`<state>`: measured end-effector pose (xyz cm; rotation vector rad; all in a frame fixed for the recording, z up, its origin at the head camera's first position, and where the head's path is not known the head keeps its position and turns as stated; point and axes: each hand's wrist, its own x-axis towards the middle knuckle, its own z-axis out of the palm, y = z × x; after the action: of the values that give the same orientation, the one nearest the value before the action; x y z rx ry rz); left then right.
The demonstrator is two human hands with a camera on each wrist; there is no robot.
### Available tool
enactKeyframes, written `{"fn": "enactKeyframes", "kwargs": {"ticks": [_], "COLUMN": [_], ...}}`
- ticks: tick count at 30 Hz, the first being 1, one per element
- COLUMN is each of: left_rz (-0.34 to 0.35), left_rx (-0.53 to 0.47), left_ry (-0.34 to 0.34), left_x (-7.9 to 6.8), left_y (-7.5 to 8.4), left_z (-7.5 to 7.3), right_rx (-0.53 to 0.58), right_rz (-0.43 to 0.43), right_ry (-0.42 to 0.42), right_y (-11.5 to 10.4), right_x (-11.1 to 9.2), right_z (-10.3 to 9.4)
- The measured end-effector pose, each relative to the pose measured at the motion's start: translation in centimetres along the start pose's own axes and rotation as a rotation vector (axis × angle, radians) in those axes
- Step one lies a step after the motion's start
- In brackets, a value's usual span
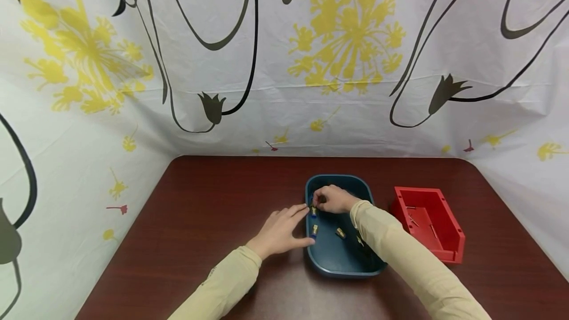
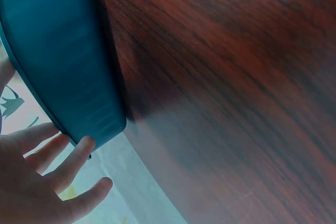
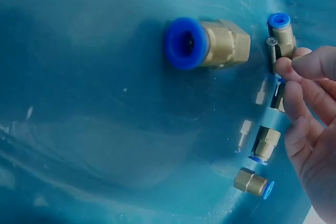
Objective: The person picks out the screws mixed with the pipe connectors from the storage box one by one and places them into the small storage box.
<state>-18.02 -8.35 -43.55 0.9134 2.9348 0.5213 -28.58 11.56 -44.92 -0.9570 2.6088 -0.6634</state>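
A dark blue plastic tray (image 1: 338,275) holds several brass push-in fittings with blue collars, one large fitting (image 3: 231,44) closest to the right wrist camera. My right hand (image 1: 334,199) is inside the tray near its left wall. Between thumb and index finger it pinches a small screw (image 3: 272,51), head up, beside an upright fitting (image 3: 283,34). More fittings (image 3: 265,142) lie in a row near that hand. My left hand (image 1: 279,232) is spread at the tray's left side, straight fingertips (image 2: 85,143) at the rim.
To the right of the tray stands a red open bin (image 1: 453,256) with several thin screws (image 1: 433,231) inside. Both sit on a dark brown wooden table (image 1: 213,201). A white cloth (image 1: 275,78) with a printed flower pattern hangs behind and beside the table.
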Motion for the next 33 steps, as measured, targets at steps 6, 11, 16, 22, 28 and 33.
{"fn": "enactKeyframes", "kwargs": {"ticks": [6, 11, 16, 22, 28, 33], "left_rz": [-0.005, -0.012, -0.010, -0.009, -0.011, -0.014], "left_rx": [0.005, 0.006, 0.008, 0.005, -0.003, -0.011], "left_ry": [-0.002, -0.006, -0.006, -0.004, -0.002, 0.003], "left_x": [0.0, 0.0, 0.0, -0.1, 0.0, -0.1], "left_y": [0.0, 0.0, 0.0, 0.0, 0.0, 0.1], "left_z": [-0.1, -0.1, 0.0, 0.0, 0.0, 0.1], "right_rx": [-0.024, -0.061, -0.091, -0.078, -0.078, -0.056], "right_rz": [0.015, 0.045, 0.142, 0.205, 0.251, 0.210], "right_ry": [0.005, 0.028, 0.072, 0.096, 0.073, 0.100], "right_y": [-0.1, -0.2, -0.4, -0.8, -1.1, -0.6], "right_x": [-0.4, -0.6, -0.5, -0.5, -0.4, -0.4], "right_z": [-0.2, -0.2, 0.4, 0.5, 0.6, 0.8]}}
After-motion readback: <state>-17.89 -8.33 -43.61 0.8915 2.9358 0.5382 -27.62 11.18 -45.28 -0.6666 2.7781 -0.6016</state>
